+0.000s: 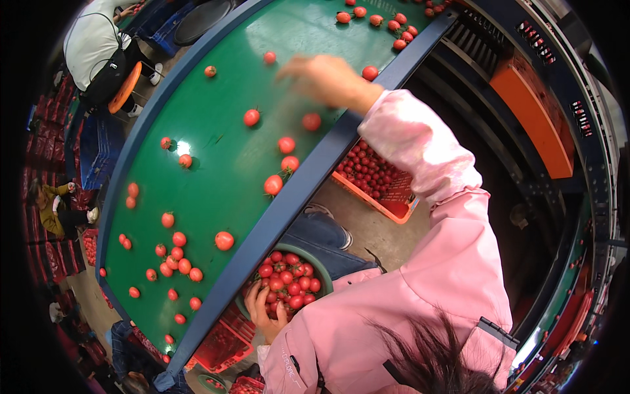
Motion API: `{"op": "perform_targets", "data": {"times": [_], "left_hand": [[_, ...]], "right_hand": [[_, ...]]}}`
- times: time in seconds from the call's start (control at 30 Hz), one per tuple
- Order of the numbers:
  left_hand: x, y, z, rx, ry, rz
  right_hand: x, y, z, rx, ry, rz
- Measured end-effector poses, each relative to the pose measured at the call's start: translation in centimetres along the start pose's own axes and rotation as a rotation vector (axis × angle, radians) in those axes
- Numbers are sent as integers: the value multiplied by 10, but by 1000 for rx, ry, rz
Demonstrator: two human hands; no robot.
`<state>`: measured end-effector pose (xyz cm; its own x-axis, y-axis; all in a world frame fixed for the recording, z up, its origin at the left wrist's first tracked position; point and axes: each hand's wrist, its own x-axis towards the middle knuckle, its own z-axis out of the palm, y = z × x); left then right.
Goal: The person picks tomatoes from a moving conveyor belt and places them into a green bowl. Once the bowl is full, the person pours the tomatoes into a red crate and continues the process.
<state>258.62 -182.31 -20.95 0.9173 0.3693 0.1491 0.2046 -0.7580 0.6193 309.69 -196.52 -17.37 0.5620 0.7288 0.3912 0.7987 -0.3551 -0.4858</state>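
Note:
Small red tomatoes [177, 253] are scattered over a green conveyor belt [226, 207] with blue metal edges. Over the belt is my right hand [320, 79], blurred, palm down with its fingers spread; whether it has anything beneath the fingers cannot be made out. Close below it lie a few tomatoes [311, 121]. My left hand [266, 310] rests at the rim of a round green tub [322, 276] full of tomatoes, its fingers curled over the rim and touching the fruit. The tub stands by my lap, beside the belt's near edge.
The blue belt rail [275, 212] runs between me and the belt. An orange crate [398, 216] of tomatoes stands on the floor, and a red crate [224, 344] is below the tub. Beyond the far rail, a person [93, 44] sits on an orange stool [125, 88]; other people are farther off.

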Motion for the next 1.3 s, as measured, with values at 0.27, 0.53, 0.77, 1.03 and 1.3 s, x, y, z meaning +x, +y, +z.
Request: {"op": "perform_targets", "data": {"times": [0.27, 0.53, 0.77, 1.03, 1.3], "left_hand": [[-2, 8, 4, 52, 154, -62], [-47, -21, -11, 113, 300, -286], [-81, -61, 28, -466, 612, -617], [-67, -81, 42, -1159, 553, -744], [-73, -81, 51, -1231, 569, -680]], "right_hand": [[-28, 173, -90, -527, 214, 641], [-114, 35, -22, 864, 272, 461], [-183, -123, 70, 1161, -639, 440], [-223, -209, 121, 993, -500, 61], [-252, -179, 151, 1220, -180, 506]]}}
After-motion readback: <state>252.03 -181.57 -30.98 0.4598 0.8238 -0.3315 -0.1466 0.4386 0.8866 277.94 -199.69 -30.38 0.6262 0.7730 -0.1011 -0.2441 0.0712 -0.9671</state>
